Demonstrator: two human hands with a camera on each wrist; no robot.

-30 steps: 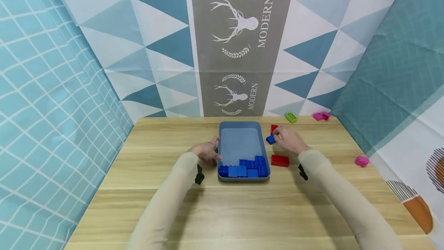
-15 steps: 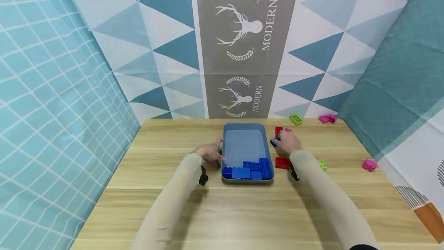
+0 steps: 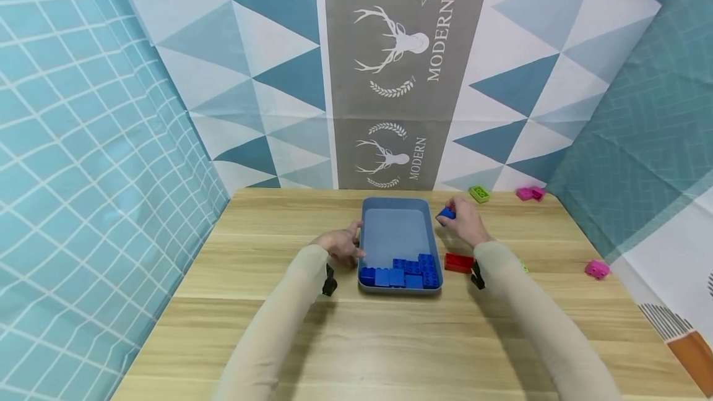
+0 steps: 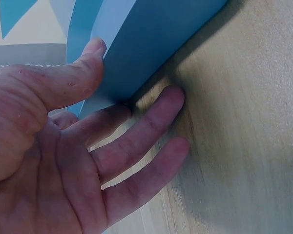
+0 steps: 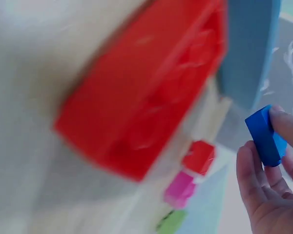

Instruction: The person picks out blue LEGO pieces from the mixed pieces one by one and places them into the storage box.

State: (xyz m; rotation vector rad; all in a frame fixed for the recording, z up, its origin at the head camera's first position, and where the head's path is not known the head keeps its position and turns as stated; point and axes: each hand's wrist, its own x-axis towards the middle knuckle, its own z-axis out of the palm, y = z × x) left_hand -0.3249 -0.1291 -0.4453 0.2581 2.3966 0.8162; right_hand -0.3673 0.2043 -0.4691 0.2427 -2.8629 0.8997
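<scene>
A shallow blue-grey tray (image 3: 395, 228) sits on the wooden table, with several blue building bricks (image 3: 398, 277) along its near end. My left hand (image 3: 341, 244) rests at the tray's left wall; its fingers are loosely extended and the thumb touches near the rim, as the left wrist view shows. Just off the tray's right side, my right hand (image 3: 468, 221) pinches a blue brick (image 5: 266, 136) between thumb and fingers, above the table. Below that hand lies a long red brick (image 3: 459, 263). A small red brick (image 5: 199, 157) and a pink brick (image 5: 179, 189) lie farther off.
A green brick (image 3: 479, 194) and pink bricks (image 3: 530, 194) lie along the back edge by the patterned backdrop. Another pink brick (image 3: 597, 269) is near the right edge. One more green brick (image 3: 523, 266) is mostly hidden by the right sleeve.
My right hand has picked up the blue brick from beside the small red one and raised it slightly. My left hand stays at the tray's side; the head view has shifted a little.
</scene>
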